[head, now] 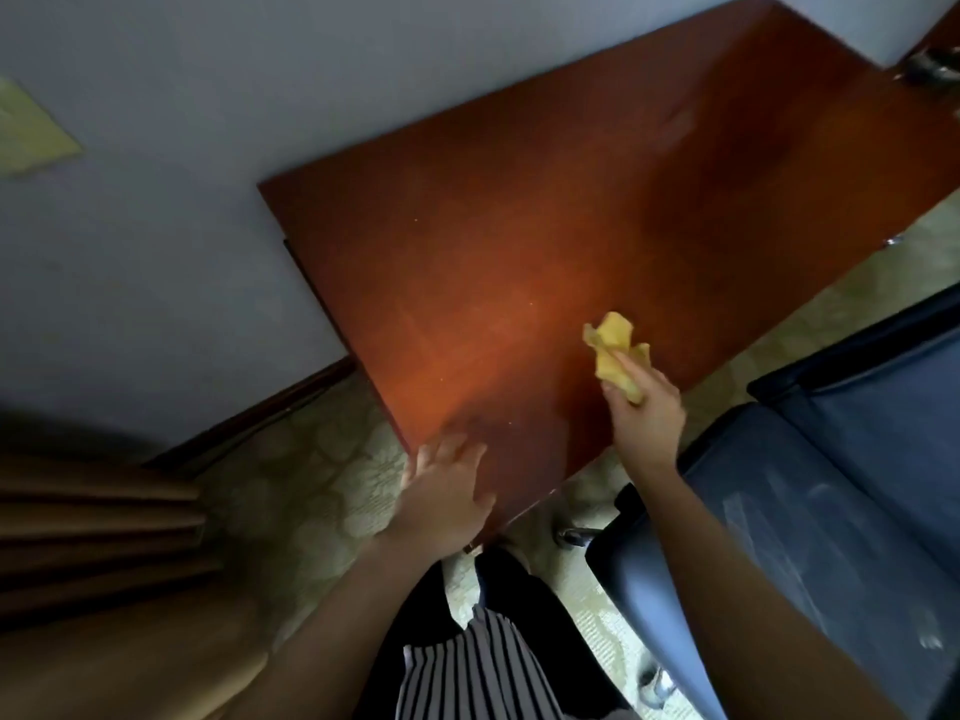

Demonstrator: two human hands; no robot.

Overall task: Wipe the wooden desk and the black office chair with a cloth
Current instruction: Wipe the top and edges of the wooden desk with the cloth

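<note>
Clutching crumpled yellow cloth (615,350), right hand (647,415) grip tight over glossy reddish desk (519,226), left hand (447,493) open on corner

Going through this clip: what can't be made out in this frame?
Head view only.
- Cloth: bunched in the right hand's grip; contact with the desk unclear.
- Office chair: cut off by the right edge, partly behind the right arm.
- Left hand: fingertips blurred at the desk corner.
- Shiny object, top right: blurred, cut off.
</note>
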